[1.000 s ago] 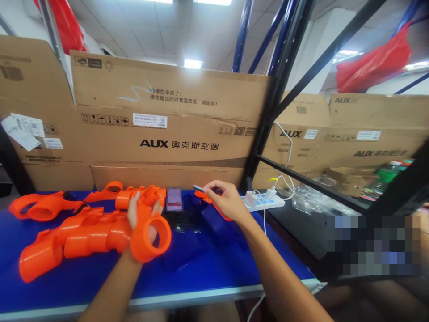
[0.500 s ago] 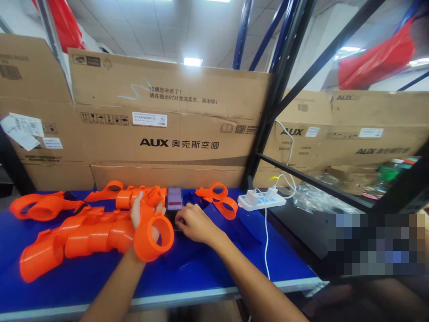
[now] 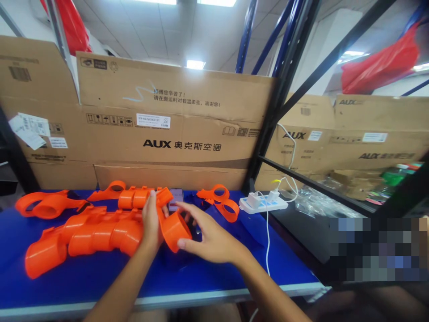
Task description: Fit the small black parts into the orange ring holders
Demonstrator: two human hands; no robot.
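My left hand (image 3: 151, 223) is closed around an orange plastic part with a wide ring (image 3: 174, 230) at its lower end. The ring is tilted, its opening turned to the right. Around that ring my right hand (image 3: 211, 235) is open, fingers spread and thumb tip at the rim; whether it touches is hard to tell. Behind the hands lies a phone (image 3: 176, 197), partly hidden. To the left, a row of joined orange rings (image 3: 100, 232) rests on the blue tabletop (image 3: 187, 279), with another short orange row (image 3: 132, 198) farther back.
Orange double-ring pieces lie at the far left (image 3: 50, 205) and right of the phone (image 3: 223, 201). A white power strip (image 3: 263, 203) with plugs and a cable sits at the table's right. Cardboard (image 3: 184, 165) stands behind, beside a black shelf post (image 3: 264, 134).
The held orange part has turned and moved right, its ring swinging away from facing me. My right hand has left the phone's side and opened around the ring.
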